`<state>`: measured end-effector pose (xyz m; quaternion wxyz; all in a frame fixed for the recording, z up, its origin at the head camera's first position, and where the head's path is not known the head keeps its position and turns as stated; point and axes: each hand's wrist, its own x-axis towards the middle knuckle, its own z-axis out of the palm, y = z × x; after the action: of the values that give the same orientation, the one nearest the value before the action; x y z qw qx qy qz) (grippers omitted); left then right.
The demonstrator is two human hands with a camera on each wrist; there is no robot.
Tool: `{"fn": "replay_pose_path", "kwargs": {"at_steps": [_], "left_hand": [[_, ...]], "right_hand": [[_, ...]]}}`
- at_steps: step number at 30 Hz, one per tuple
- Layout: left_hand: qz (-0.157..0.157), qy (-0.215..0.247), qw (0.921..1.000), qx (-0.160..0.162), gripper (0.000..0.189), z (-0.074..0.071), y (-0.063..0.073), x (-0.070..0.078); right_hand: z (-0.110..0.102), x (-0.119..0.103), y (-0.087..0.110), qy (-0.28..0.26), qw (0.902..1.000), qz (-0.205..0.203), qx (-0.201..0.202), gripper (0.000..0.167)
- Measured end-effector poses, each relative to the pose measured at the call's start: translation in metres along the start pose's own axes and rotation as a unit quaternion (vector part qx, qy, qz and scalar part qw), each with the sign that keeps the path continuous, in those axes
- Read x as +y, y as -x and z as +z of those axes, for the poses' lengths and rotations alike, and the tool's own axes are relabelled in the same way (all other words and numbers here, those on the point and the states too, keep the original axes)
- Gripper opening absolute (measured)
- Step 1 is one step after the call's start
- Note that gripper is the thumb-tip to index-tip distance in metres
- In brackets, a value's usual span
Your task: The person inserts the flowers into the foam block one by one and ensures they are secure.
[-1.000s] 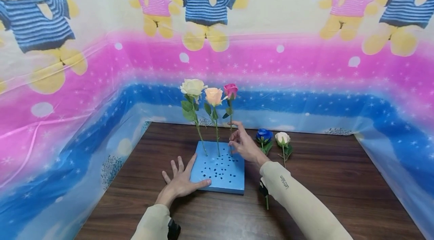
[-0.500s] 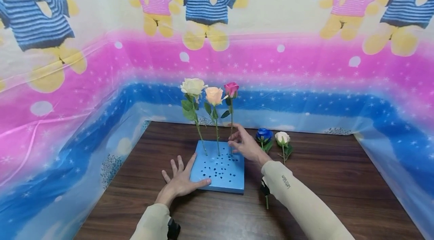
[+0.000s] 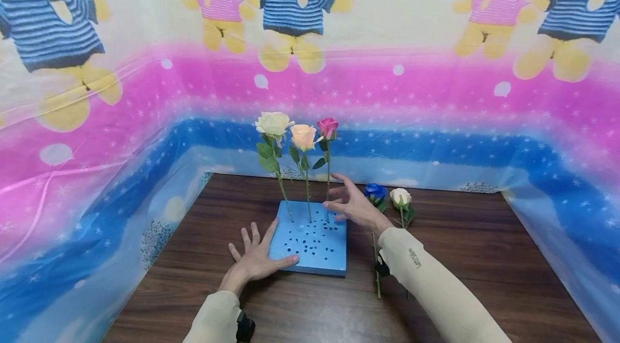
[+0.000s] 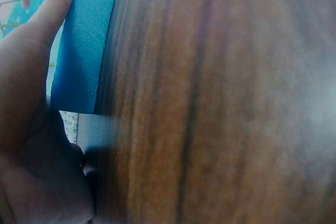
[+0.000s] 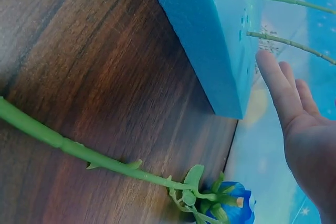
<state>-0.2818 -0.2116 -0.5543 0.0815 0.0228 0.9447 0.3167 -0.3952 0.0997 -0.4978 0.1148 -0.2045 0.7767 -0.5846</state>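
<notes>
Three artificial roses stand upright in a blue foam block pitted with small holes: a white rose, a peach rose and a pink rose. My left hand braces the block's left side, thumb over its near corner and fingers spread out beside it. Close to the pink rose's stem, my right hand has its fingers extended. The right wrist view shows a gap between that hand's fingers and the nearest stem.
Right of the block, a blue rose and a cream rose lie on the dark wooden table, their stems partly behind my right forearm. A curtain printed with bears encloses the table's back and sides.
My right hand's fingers have loosened from the pink rose's stem and the hand has shifted slightly right. The pink rose stays standing. My left hand keeps its place on the block.
</notes>
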Motion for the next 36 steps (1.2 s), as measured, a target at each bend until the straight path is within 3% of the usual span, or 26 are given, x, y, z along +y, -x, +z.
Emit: {"fn": "replay_pose_path", "kwargs": {"at_steps": [7,20,36], "left_hand": [[-0.006,-0.006,0.9999,-0.008,0.124,-0.005,0.005,0.007],[0.000,-0.001,1.0000,-0.010,0.123,-0.007,0.007,0.010],[-0.002,0.002,0.9998,-0.019,0.125,-0.007,0.007,0.011]], "right_hand": [[-0.010,-0.002,0.010,-0.020,0.9998,0.006,-0.001,0.099],[-0.054,-0.008,0.042,-0.090,0.9959,-0.010,0.010,0.097],[-0.104,-0.025,0.086,-0.049,0.9955,-0.019,0.079,0.098]]}}
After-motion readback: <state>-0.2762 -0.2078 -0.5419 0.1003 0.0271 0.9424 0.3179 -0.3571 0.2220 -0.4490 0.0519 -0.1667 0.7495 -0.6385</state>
